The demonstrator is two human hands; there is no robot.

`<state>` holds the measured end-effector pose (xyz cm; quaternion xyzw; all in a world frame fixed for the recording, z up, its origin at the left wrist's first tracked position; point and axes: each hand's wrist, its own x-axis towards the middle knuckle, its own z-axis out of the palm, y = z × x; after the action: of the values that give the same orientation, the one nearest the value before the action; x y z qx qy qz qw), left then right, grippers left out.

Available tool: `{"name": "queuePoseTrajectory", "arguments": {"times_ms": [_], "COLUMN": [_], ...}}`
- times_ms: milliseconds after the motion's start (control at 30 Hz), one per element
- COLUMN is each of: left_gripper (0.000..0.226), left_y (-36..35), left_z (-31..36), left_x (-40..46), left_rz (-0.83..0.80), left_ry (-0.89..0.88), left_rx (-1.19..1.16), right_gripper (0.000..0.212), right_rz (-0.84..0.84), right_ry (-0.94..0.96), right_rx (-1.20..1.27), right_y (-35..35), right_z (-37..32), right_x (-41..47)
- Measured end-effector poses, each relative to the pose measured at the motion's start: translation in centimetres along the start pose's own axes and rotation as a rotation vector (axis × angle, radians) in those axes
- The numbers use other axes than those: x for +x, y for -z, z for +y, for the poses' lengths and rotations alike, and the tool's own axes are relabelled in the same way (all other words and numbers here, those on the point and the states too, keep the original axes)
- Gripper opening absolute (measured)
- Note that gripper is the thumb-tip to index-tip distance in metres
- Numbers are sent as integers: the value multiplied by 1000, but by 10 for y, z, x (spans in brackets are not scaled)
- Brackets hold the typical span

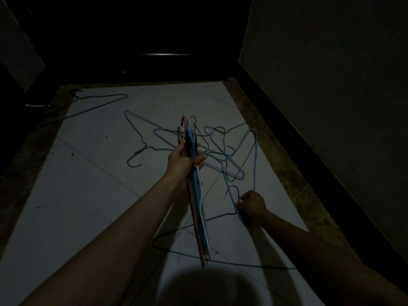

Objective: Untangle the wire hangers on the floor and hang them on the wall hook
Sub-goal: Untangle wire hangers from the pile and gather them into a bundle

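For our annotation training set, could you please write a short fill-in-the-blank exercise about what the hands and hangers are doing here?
1. The bundle of collected hangers is gripped by the ____ hand.
2. The right hand pinches the light blue hanger low over the tiled ____.
3. The dark hanger at far left lies ____ from the tangled pile.

Missing words: left; floor; apart

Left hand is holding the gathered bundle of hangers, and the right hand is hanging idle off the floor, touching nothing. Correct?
Not quite. The head view shows the right hand down at the floor pinching a light blue hanger from the tangle. The left hand does hold the bundle of hangers.
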<state>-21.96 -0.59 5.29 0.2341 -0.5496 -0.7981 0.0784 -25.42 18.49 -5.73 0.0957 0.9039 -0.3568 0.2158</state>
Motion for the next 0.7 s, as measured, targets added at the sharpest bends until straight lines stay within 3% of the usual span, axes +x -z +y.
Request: {"name": "queuePoseTrajectory", "arguments": {"times_ms": [167, 433, 700], "left_gripper": [27, 24, 33], "left_y": [4, 6, 9], "left_z": [-2, 1, 17], "left_x": [1, -7, -4], "left_rz": [-11, -21, -31], "left_ry": [1, 13, -20], "left_rx": [40, 23, 74], "right_gripper": [11, 23, 20], "right_rz": [-7, 177, 57], "right_ry": [-19, -48, 113], "right_rx": [5, 145, 249], "right_y": [0, 15, 34], "right_z": [-1, 10, -17], "right_x": [7, 16, -3]}}
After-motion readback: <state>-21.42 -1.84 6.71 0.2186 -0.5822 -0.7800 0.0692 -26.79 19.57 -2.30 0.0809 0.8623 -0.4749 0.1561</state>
